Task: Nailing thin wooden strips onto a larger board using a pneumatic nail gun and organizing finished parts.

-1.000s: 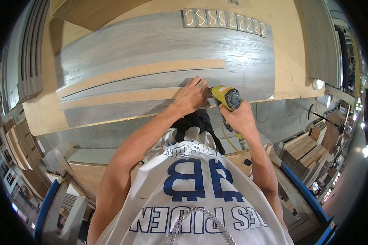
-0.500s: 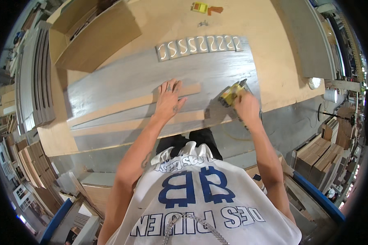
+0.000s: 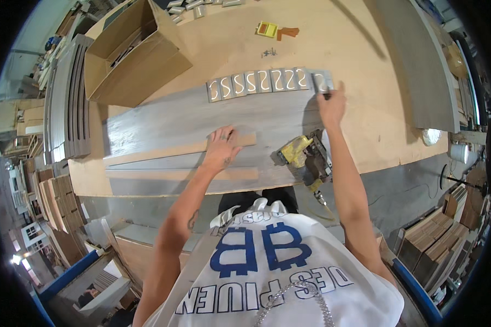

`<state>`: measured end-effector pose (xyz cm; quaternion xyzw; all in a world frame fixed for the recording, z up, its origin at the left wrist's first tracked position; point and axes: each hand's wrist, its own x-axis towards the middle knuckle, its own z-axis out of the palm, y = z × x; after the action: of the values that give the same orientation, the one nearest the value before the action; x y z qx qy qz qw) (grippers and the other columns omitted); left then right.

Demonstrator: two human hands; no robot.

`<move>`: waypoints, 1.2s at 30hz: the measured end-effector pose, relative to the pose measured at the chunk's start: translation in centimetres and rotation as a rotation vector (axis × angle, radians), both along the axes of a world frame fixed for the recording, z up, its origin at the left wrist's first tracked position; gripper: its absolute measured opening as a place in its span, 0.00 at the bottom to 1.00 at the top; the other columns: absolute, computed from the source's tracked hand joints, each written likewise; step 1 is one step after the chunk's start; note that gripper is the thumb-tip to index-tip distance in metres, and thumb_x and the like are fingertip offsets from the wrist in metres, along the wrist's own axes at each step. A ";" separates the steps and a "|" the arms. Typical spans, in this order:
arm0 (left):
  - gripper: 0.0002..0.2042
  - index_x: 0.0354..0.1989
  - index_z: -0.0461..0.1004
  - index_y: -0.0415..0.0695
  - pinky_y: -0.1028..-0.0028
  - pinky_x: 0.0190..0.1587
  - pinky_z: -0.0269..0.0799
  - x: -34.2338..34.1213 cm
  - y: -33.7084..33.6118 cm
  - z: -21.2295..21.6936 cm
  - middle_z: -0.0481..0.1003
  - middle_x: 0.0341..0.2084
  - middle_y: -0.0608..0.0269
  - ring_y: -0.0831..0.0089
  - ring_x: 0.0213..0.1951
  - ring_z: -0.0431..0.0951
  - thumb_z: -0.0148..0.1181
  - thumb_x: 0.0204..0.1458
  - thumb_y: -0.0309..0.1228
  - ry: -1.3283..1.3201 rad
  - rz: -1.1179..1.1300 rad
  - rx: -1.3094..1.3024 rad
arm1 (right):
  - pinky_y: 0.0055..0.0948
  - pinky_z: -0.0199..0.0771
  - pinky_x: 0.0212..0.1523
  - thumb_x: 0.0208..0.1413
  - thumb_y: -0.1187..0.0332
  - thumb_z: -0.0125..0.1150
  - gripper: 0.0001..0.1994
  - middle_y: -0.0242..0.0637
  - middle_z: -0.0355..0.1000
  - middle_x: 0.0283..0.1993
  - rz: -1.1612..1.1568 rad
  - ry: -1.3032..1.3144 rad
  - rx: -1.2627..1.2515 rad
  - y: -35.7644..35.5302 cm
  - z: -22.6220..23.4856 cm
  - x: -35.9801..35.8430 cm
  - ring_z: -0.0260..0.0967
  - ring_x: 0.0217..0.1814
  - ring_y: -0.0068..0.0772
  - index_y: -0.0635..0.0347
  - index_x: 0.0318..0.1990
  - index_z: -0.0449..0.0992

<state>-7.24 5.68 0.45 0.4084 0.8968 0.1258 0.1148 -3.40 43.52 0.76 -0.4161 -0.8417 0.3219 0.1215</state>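
My left hand (image 3: 222,148) lies spread on a tan-faced wood strip (image 3: 172,151), pressing it onto the long grey panel (image 3: 153,122). A second strip (image 3: 202,174) lies nearer me on the panel. At the far right of the panel my right hand (image 3: 333,107) pinches a small grey block (image 3: 320,80) with a white glue squiggle on top. That block sits slightly apart from a row of similar glued blocks (image 3: 264,82). A yellow and black nail gun (image 3: 301,154) rests on the panel below my right hand, its air hose running off the near edge.
An open cardboard box (image 3: 147,68) stands at the far left, beside stacked grey panels (image 3: 73,101). A yellow case (image 3: 267,29), an orange piece (image 3: 288,34) and small metal bits (image 3: 269,53) lie beyond the row. Another long grey panel (image 3: 414,60) borders the right side.
My right hand has let go of the nail gun, leaving it on the panel, and moved away from me to the end block, which now stands apart from the row. My left hand stays on the strip.
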 end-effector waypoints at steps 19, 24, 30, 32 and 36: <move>0.28 0.54 0.73 0.38 0.56 0.53 0.72 -4.6 -3.4 1.9 0.72 0.47 0.51 0.48 0.52 0.72 0.71 0.47 0.39 -0.187 -0.154 0.223 | 0.49 0.75 0.51 0.47 0.76 0.63 0.51 0.55 0.70 0.55 0.891 -0.106 -0.093 -19.1 1.5 4.5 0.70 0.54 0.59 0.47 0.77 0.38; 0.27 0.56 0.73 0.38 0.57 0.56 0.71 -3.4 -2.9 1.5 0.73 0.49 0.51 0.49 0.55 0.71 0.70 0.49 0.39 -0.203 -0.114 0.206 | 0.50 0.75 0.48 0.47 0.77 0.63 0.51 0.53 0.71 0.54 0.829 -0.016 -0.063 -19.4 0.7 4.7 0.72 0.51 0.60 0.44 0.77 0.40; 0.28 0.56 0.72 0.36 0.59 0.58 0.69 -2.0 -2.2 1.8 0.73 0.52 0.50 0.50 0.56 0.71 0.69 0.49 0.38 -0.203 -0.085 0.177 | 0.50 0.75 0.46 0.47 0.77 0.63 0.51 0.53 0.72 0.53 0.815 -0.039 -0.059 -19.4 0.8 4.7 0.72 0.49 0.60 0.42 0.77 0.40; 0.28 0.56 0.72 0.36 0.59 0.58 0.69 -2.0 -2.2 1.5 0.73 0.52 0.50 0.50 0.56 0.71 0.69 0.48 0.38 -0.196 -0.083 0.180 | 0.50 0.75 0.46 0.47 0.77 0.63 0.51 0.52 0.72 0.53 0.817 -0.039 -0.065 -19.5 0.9 4.6 0.73 0.48 0.59 0.42 0.77 0.40; 0.28 0.56 0.72 0.36 0.58 0.58 0.69 -1.9 -1.9 1.4 0.73 0.51 0.50 0.50 0.55 0.71 0.69 0.47 0.36 -0.177 -0.086 0.160 | 0.49 0.75 0.46 0.47 0.76 0.65 0.52 0.51 0.72 0.53 0.827 -0.045 -0.066 -19.4 1.1 4.7 0.73 0.49 0.58 0.42 0.77 0.40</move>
<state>-9.11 3.76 1.83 0.4415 0.8519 0.2276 0.1659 1.25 24.17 1.91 -0.0537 -0.9295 0.3615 -0.0498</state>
